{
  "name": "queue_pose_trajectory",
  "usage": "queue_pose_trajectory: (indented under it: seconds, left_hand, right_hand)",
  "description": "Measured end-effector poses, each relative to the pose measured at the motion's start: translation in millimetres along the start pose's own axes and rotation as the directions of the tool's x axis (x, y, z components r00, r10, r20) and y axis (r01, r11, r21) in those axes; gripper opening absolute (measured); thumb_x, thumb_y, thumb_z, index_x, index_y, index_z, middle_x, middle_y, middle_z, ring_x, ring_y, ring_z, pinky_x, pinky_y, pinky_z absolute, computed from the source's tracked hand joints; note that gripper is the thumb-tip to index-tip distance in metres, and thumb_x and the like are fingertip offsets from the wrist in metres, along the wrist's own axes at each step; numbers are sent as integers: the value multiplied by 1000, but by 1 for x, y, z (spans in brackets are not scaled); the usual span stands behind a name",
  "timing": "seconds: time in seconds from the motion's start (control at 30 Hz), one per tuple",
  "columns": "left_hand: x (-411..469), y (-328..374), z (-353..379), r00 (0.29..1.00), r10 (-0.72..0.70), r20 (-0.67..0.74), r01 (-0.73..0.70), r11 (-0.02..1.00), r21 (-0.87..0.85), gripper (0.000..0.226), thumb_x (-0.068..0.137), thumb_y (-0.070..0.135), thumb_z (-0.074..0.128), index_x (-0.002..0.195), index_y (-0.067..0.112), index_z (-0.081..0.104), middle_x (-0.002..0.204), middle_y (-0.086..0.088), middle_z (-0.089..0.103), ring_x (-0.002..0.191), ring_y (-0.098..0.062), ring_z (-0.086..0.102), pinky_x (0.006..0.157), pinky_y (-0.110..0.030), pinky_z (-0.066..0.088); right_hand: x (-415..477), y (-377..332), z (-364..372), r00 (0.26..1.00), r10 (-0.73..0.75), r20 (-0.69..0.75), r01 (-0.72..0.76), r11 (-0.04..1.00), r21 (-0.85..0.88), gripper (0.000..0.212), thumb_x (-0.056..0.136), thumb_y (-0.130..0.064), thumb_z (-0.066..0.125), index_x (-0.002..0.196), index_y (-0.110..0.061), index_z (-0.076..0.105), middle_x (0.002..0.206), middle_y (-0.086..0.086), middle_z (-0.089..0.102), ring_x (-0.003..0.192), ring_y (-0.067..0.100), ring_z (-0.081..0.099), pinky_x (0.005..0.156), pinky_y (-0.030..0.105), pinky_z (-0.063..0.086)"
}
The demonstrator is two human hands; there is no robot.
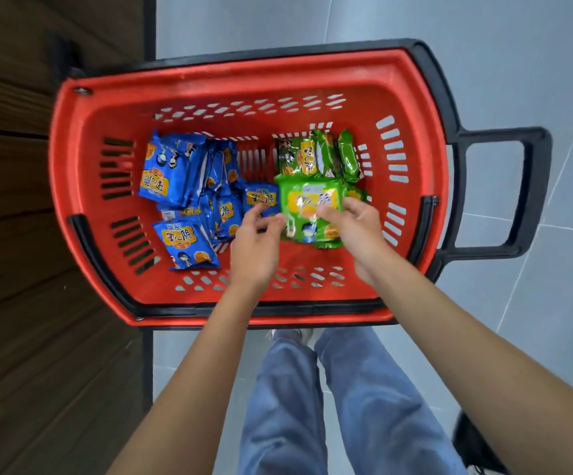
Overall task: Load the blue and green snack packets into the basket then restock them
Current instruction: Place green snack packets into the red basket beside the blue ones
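A grey tiled floor (535, 63) lies under the red basket (244, 68). Blue snack packets (172, 173) are piled in the basket's left half and green snack packets (307, 159) in its right half. The left hand (256, 248) hovers released between the two piles, fingers relaxed. The right hand (358, 231) lies on the nearest green packet (309, 200); motion blur hides whether it is grasping it.

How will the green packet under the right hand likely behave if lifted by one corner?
The green packet shows shiny glare, so its film is probably slippery. It looks puffy, so likely light, and may sag from a corner. The right hand should probably grip gently.
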State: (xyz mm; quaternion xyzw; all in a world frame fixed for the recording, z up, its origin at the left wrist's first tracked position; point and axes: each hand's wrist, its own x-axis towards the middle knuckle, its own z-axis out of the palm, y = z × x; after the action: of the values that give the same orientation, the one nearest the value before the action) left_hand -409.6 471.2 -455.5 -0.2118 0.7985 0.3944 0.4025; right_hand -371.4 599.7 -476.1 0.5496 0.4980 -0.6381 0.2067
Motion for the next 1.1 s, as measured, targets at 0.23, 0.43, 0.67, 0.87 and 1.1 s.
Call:
queue_pose_trajectory:
  seconds: [0.23,0.43,0.67,0.87,1.1]
  left_hand:
    - [-6,-61,-6,964,252,87,-232,632,739,42,96,49,33,114,22,60,101,-7,68,95,-31,63,72,-35,43]
    - [-2,-64,-2,929,338,149,-326,561,761,47,92,56,35,93,22,67,80,-3,70,80,-30,65,62,-32,38]
    - [0,-65,-6,943,271,193,-317,554,770,46,93,54,38,87,20,69,81,-2,71,80,-27,65,61,-28,34]
    - [-5,-69,-22,911,303,279,-402,511,760,41,92,54,39,96,24,67,88,-2,71,86,-27,64,62,-29,33]
    - [-12,-86,-78,935,353,-24,-219,630,746,28,93,41,46,107,24,62,99,-2,68,92,-28,63,66,-32,39]
  right_hand:
    - [69,-22,-2,959,50,-279,-59,998,-26,50,78,-22,74,119,-6,50,86,1,58,90,19,60,93,41,50]
    - [105,-17,4,867,-122,-483,-27,957,-290,45,79,-37,72,113,-10,59,112,5,63,92,21,61,90,35,50]
    - [98,-12,12,809,-197,-553,-50,916,-399,34,80,-41,68,107,-21,62,110,2,65,102,22,62,80,23,42]
    - [66,-9,15,808,-388,-444,53,798,-601,35,86,-34,62,118,-20,57,116,-1,65,106,20,61,80,23,39]
    - [12,9,57,808,-570,-146,383,698,-605,20,86,-23,60,103,-14,63,90,-3,67,80,18,63,78,38,52]
